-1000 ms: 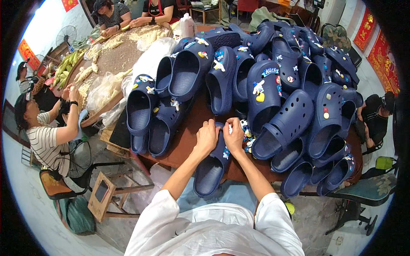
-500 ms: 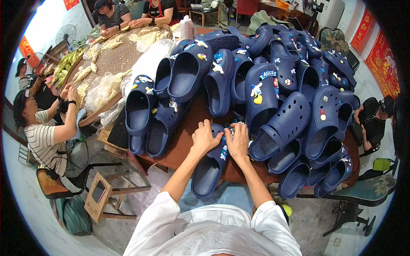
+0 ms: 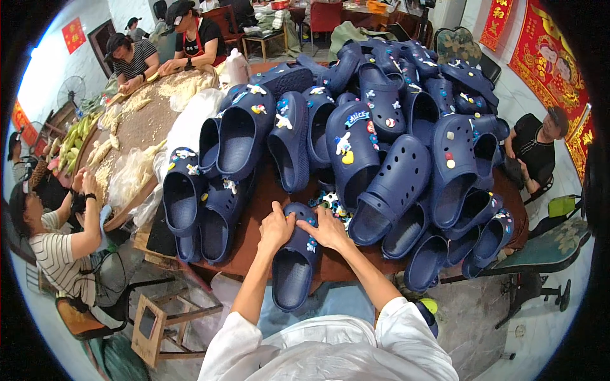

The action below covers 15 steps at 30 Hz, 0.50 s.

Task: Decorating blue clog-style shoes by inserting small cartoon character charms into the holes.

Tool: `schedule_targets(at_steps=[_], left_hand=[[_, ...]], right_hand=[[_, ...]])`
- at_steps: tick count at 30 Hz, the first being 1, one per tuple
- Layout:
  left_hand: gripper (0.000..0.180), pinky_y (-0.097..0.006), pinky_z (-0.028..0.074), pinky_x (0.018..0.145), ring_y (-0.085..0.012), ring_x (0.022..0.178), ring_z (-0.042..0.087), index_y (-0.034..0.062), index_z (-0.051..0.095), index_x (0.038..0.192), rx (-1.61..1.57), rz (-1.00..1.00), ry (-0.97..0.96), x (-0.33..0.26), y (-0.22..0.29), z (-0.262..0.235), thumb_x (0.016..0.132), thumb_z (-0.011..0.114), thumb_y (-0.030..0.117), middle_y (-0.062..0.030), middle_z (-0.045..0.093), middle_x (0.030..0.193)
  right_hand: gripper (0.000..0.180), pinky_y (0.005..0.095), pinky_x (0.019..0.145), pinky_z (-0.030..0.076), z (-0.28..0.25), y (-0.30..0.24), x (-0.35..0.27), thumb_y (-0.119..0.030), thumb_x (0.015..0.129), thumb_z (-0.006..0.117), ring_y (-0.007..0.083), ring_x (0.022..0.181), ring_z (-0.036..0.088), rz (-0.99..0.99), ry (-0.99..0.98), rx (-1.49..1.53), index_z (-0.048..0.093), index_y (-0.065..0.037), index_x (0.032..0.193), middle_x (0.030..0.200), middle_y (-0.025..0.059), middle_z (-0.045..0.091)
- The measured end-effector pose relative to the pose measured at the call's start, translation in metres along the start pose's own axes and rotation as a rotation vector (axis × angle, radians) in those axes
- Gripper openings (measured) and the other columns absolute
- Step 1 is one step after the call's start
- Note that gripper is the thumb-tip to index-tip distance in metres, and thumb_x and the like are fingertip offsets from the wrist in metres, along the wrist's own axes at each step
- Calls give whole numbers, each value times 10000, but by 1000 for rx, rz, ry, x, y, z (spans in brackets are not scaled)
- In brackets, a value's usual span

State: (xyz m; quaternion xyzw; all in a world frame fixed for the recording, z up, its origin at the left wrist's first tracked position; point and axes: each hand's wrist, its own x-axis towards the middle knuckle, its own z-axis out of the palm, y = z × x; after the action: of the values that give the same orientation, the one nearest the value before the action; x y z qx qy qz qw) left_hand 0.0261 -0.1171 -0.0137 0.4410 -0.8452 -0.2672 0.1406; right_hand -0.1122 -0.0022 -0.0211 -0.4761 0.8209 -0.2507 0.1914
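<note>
A navy clog (image 3: pixel 292 270) lies at the table's near edge, its open heel toward me and a few small charms on its upper. My left hand (image 3: pixel 277 228) grips the left side of its toe, thumb on top. From the right side my right hand (image 3: pixel 328 228) holds the toe, thumb pressed on the upper. Its fingertips are close to a small heap of colourful charms (image 3: pixel 330 203) just beyond, partly hidden by the hand. Past them stands a clog with white and yellow charms (image 3: pixel 352 152).
Many navy clogs (image 3: pixel 394 184) are piled on the brown table (image 3: pixel 257 244), several overhanging its right edge. More clogs (image 3: pixel 184 197) stand at left. A large round tray (image 3: pixel 149 117) of pale kernels and corn is beyond. Other people sit left, behind and right; a wooden stool (image 3: pixel 149 333) stands lower left.
The view has turned, shifting the scene leftward. My right hand has drawn back from the charm heap onto the clog's toe, exposing more of the heap. The clog points straighter away from me.
</note>
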Motion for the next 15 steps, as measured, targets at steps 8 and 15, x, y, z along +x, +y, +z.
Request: schedule_targets(at_steps=[8,15], left_hand=[[362,-564,555,725,-510,816,665,-35,389,1102,120,134,10,8,2,11,938,575,229,-326,661,869],[316,-507,586,697,-460,781,692,-25,412,1135,261,160,13,4,7,15,925,564,157,-290,657,864]], right_hand=[[401,565,735,522,11,7,13,-349,989,511,476,819,671,-55,94,-116,537,40,1080,883,308,670],[274,531,645,550,20,18,4,-229,1004,496,445,738,674,-165,306,-112,523,37,1065,875,260,643]])
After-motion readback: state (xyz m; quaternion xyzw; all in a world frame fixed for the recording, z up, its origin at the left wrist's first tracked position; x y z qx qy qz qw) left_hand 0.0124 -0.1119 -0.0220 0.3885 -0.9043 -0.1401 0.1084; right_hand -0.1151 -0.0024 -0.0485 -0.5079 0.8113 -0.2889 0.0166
